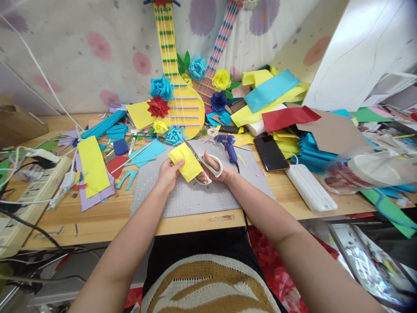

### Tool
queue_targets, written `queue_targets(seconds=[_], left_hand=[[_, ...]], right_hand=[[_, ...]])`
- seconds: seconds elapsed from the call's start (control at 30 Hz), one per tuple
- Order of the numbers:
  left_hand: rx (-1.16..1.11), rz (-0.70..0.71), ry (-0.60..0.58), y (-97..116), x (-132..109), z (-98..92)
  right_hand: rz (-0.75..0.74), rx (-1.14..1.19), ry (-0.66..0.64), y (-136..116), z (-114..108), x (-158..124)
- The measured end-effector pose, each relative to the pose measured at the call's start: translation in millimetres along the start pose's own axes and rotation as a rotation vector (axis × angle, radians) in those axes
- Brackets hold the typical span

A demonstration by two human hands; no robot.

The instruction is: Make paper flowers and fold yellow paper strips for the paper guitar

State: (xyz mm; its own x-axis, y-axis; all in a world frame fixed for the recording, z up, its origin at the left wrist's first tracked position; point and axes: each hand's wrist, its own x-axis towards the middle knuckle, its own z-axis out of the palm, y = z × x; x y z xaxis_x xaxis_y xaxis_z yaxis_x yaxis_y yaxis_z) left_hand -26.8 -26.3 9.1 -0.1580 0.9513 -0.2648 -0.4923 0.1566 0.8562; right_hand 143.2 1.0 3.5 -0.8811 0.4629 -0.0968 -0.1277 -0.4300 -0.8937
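My left hand [169, 173] pinches the left edge of a folded piece of yellow paper [186, 162], thumb on top. In my right hand [219, 168] is a pair of scissors [215, 165] with white handles, fingers through the loops. Its blades point away to the upper left and lie at the paper's upper right edge; the paper hides part of them. Both hands are above a grey cutting mat [195, 204]. Just beyond my right hand lies a blue glue gun [230, 148] with a dark cord.
A yellow paper guitar [192, 108] with paper flowers leans at the back, a pink one [216, 56] beside it. Coloured paper [273, 93] is heaped at right, near a phone [271, 153] and white power bank [311, 187]. A power strip [35, 187] with cables is at left.
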Motion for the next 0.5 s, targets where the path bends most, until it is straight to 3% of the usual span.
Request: queue_targets(seconds=[0.13,0.3,0.4,0.5], left_hand=[[0.023,-0.013,-0.022,-1,-1,1.5],[0.058,-0.024,-0.023,1,-2,1.2],[0.140,-0.026,-0.050,8,-1,-4.1],[0.306,-0.072,-0.149,19,1,-12.7]], right_hand=[[-0.058,-0.022,0.025,-2,2,0],[-0.038,0.034,0.152,-5,-7,-1],[-0.126,0.013,0.304,-7,-13,-3],[-0.215,-0.151,0.526,-9,-14,-6]])
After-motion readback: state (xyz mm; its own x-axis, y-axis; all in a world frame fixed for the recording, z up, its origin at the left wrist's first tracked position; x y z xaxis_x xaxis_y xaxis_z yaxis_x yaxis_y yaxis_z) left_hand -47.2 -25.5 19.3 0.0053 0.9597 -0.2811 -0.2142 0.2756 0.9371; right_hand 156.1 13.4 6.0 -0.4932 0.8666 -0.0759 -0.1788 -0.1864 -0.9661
